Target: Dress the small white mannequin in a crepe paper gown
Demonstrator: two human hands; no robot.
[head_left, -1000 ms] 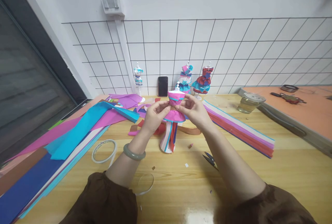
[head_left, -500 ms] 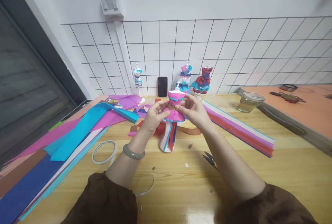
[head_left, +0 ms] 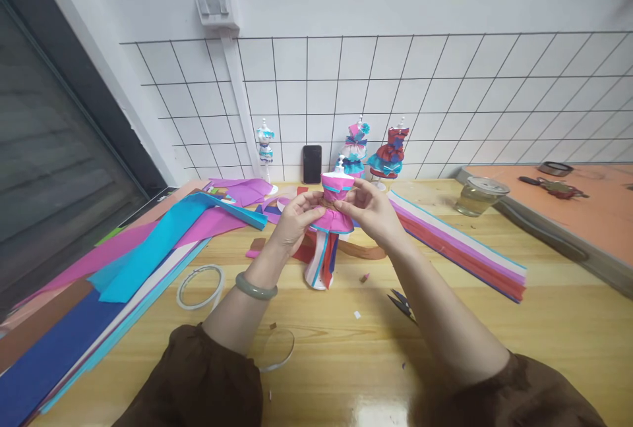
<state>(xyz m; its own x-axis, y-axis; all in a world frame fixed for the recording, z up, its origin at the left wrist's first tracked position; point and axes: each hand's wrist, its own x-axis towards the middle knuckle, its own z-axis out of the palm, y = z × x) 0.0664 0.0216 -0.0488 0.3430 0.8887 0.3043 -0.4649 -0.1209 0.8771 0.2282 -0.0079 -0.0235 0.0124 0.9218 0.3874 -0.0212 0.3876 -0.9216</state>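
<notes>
A small white dress form stands upright at the middle of the table, dressed in a pink paper dress (head_left: 332, 221) with blue trim and a brown band at the waist. Striped strips (head_left: 321, 259) hang below its skirt. My left hand (head_left: 301, 219) pinches the waist from the left, thumb in front. From the right, my right hand (head_left: 368, 211) pinches the same waist, its thumb near the left one. The fingertips partly cover the brown band.
Three dressed mini forms (head_left: 266, 143) and a phone (head_left: 312, 164) stand by the tiled wall. Paper strips (head_left: 148, 249) lie left, a striped stack (head_left: 459, 246) right. Tape roll (head_left: 200, 287), scissors (head_left: 401, 305) and a cup (head_left: 479, 195) are on the table (head_left: 336, 361).
Both hands stay at the waist of the pink dress with hardly any movement. The whole view has shifted slightly, and a small brown scrap near my left forearm lies a little further left.
</notes>
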